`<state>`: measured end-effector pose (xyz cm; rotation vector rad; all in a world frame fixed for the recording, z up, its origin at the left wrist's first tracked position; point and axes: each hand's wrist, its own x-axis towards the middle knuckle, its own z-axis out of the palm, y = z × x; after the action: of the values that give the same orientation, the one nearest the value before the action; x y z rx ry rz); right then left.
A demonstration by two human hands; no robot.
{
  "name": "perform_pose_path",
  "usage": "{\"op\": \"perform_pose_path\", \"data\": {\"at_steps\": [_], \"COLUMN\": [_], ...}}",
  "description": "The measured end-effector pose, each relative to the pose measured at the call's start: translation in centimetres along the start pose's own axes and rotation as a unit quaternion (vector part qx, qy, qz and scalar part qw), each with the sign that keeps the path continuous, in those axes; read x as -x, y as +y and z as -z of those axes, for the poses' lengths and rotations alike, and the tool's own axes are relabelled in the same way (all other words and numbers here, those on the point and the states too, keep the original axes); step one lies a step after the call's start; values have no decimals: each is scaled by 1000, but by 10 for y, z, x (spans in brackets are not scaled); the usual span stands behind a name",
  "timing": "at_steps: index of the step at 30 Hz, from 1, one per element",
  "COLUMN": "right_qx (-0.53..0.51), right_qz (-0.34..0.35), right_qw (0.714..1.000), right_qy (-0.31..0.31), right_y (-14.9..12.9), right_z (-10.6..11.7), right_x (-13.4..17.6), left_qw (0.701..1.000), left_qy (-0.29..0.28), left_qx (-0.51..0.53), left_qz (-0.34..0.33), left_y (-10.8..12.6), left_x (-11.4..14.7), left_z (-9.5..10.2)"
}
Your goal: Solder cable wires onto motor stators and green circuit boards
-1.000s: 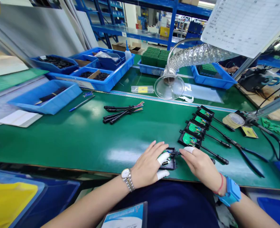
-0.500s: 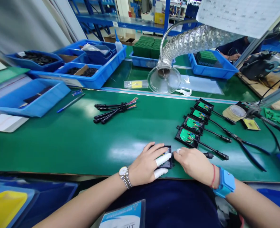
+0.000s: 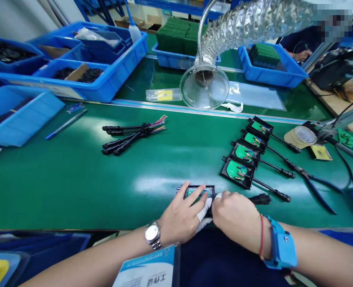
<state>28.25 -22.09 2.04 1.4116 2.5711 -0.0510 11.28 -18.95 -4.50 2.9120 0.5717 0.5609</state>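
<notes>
At the bench's near edge lies a small black plastic case with a green circuit board (image 3: pixel 191 191) inside. My left hand (image 3: pixel 179 217) grips this case, fingers over its top and the thumb at its near side; white finger covers are on some fingertips. My right hand (image 3: pixel 236 211) is closed at the right end of the case, pinching the black cable (image 3: pixel 261 199), whose connector end sticks out to the right beyond the hand. The pinched spot itself is hidden by the fingers. Beyond, several similar black cases (image 3: pixel 237 172) with wired green boards form a row, their cables pointing right.
A bundle of black cables (image 3: pixel 125 137) with bare coloured wires lies left of centre. Pliers (image 3: pixel 309 178) rest at the right, near a tape roll (image 3: pixel 300 136). A clear fume hood (image 3: pixel 204 87) hangs over the back. Blue bins (image 3: pixel 104 85) stand at the far left.
My view has shifted and tilted down slightly. My left fingers have spread a little, showing more of the board, and my right hand has turned and pressed closer to the case.
</notes>
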Motion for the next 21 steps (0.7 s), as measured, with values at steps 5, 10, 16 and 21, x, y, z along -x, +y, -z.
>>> {"op": "perform_pose_path", "data": {"at_steps": [5, 10, 16, 21], "right_qx": [20, -46, -63, -61], "right_qz": [-12, -88, -87, -85], "right_qw": [999, 986, 982, 983], "right_qy": [48, 134, 156, 152], "right_y": [10, 14, 9, 11], "right_z": [-16, -34, -40, -38], "right_x": [13, 25, 29, 29], "left_qw": [998, 997, 998, 998], "left_qy": [-13, -32, -57, -58], "left_qx": [60, 51, 17, -1], "left_qz": [19, 41, 15, 2], "left_y": [-10, -19, -11, -6], "left_x": [-1, 5, 3, 2], "left_z": [12, 23, 25, 24]}}
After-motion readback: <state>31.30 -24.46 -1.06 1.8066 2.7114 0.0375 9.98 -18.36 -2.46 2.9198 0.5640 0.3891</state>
